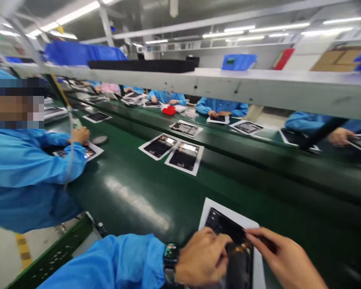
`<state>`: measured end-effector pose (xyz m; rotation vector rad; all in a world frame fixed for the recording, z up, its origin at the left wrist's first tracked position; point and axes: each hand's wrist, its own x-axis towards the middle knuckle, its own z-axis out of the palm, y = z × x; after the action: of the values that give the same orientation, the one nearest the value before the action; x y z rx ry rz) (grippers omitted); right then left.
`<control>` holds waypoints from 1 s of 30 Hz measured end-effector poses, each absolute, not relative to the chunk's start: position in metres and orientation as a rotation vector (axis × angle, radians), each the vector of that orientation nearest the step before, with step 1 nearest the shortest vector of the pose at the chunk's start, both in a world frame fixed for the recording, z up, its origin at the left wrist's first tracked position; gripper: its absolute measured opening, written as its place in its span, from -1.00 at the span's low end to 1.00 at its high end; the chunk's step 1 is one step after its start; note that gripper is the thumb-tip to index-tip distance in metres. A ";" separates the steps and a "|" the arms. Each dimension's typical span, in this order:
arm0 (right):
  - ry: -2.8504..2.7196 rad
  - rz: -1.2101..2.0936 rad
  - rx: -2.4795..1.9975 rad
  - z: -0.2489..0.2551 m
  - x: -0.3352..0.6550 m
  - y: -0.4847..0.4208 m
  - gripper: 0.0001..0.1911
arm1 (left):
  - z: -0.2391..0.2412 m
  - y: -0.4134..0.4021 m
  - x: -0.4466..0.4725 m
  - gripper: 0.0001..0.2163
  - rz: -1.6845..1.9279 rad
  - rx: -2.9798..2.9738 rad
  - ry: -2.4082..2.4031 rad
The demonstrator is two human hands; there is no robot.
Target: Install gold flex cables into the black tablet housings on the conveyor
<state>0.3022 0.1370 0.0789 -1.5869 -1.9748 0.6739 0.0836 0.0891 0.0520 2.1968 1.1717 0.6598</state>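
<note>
A black tablet-like device (240, 263) with its inner parts showing lies on a white sheet (260, 267) at the lower right, on the green bench. My left hand (203, 257), with a black watch (171, 255) at the wrist, is curled over the left side of the device. Its fingers are bent together, and what they hold, if anything, is hidden. At the device's right edge, my right hand (289, 253) pinches thumb and finger together. Whatever sits between those fingertips is too small and blurred to make out. Both hands partly cover the device.
Two similar devices on white sheets (185, 157) lie ahead on the green bench (120, 172). A co-worker in a blue smock (30, 172) works close on the left. Several co-workers sit opposite. A white overhead shelf (216, 86) spans the bench, holding blue bins (239, 62).
</note>
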 end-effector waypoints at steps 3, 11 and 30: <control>-1.920 0.982 -1.580 0.080 0.283 0.154 -0.70 | 0.048 0.089 0.068 -0.79 0.609 2.446 1.185; -1.999 1.145 -1.536 0.052 0.245 0.193 -0.83 | 0.040 0.096 0.050 -0.80 0.231 2.636 1.218; -2.310 1.026 -1.974 0.031 0.235 0.256 -0.74 | 0.027 0.110 0.054 -0.82 0.426 2.931 1.110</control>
<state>0.2352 0.2565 0.0310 -1.9740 -2.3097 1.0261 0.0537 0.1104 0.0269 2.9308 1.1102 0.4257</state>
